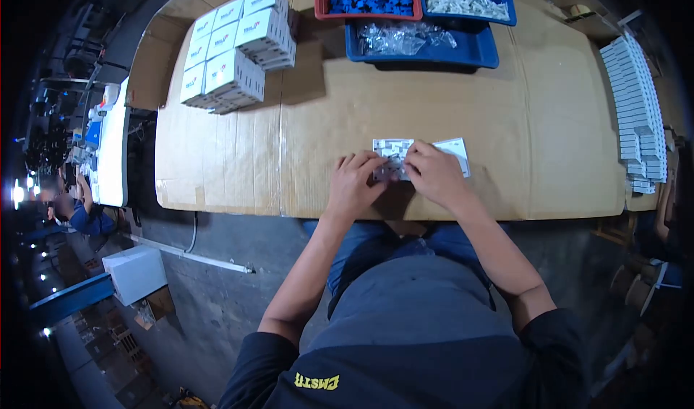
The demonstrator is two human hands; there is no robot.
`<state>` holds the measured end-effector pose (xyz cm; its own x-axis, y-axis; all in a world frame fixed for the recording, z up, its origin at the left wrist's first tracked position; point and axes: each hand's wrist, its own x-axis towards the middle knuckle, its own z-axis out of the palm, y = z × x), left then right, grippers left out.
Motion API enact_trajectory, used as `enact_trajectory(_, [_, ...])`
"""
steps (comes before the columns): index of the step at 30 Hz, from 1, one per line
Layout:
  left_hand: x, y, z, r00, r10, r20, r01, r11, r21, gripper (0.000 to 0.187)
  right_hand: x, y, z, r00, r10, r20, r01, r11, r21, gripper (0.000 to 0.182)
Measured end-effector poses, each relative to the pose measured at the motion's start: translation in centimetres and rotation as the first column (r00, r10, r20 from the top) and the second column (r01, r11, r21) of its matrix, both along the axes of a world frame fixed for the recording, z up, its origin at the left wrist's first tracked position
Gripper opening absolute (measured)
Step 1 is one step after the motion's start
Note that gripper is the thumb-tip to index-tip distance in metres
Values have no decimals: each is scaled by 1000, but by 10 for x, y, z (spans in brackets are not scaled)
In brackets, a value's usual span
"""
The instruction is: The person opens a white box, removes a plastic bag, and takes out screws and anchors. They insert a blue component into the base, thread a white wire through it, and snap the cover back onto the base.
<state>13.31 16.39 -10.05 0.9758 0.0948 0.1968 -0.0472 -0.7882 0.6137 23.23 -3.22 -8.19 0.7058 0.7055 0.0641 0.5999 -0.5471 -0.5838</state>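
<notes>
Near the front edge of the cardboard-covered table (340,113), a small white printed piece (390,146) lies between my hands. My left hand (354,183) is at its left side, fingers bent inward. From the right, my right hand (436,174) reaches over its edge with thumb and fingers drawn together. Both sets of fingertips meet at something small and greyish that I cannot make out. Partly under my right hand lies a second flat white piece (457,150).
Stacked white boxes (235,44) stand at the back left. Behind my hands are a red tray (369,16) of blue parts, a blue tray (470,20) of whitish parts and a blue tray (434,61) with clear bags. White stacks (636,113) line the right edge. A person (90,217) is far left.
</notes>
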Motion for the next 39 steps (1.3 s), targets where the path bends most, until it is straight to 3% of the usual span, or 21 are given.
enact_trajectory(3, [-9, -3, 1, 1000, -7, -18, 8, 999, 37, 42, -2, -2, -3, 999, 37, -2, -37, 999, -25, 15])
enact_trajectory(9, [-17, -13, -13, 1000, 2, 28, -1, 1000, -21, 42, 0, -8, -14, 993, 59, -103, -52, 996, 77, 14])
enact_trajectory(13, [-21, -19, -15, 1000, 1, 24, -2, 999, 53, 40, -5, -14, -22, 996, 53, -73, -39, 983, 180, 21])
enact_trajectory(19, [-23, -23, -20, 997, 4, 73, -7, 999, 47, 36, -12, -17, -14, 997, 52, -57, -43, 990, 137, 20])
enact_trajectory(22, [-25, -21, -25, 992, -19, 127, 1, 990, 144, 37, -18, -14, -14, 1000, 18, -26, -14, 992, 125, 17])
enact_trajectory(25, [-25, -24, -29, 986, 48, 163, -53, 998, 32, 37, -18, -11, -14, 1000, -5, 3, 5, 997, 76, 16])
enact_trajectory(37, [-27, -24, -27, 969, 52, 241, -58, 998, 21, 42, -23, 2, -10, 991, -102, 85, 102, 995, 1, 15])
enact_trajectory(39, [-28, -24, -26, 980, 52, 190, -59, 998, 31, 44, -26, 1, -2, 990, -132, 59, 132, 991, 7, 15])
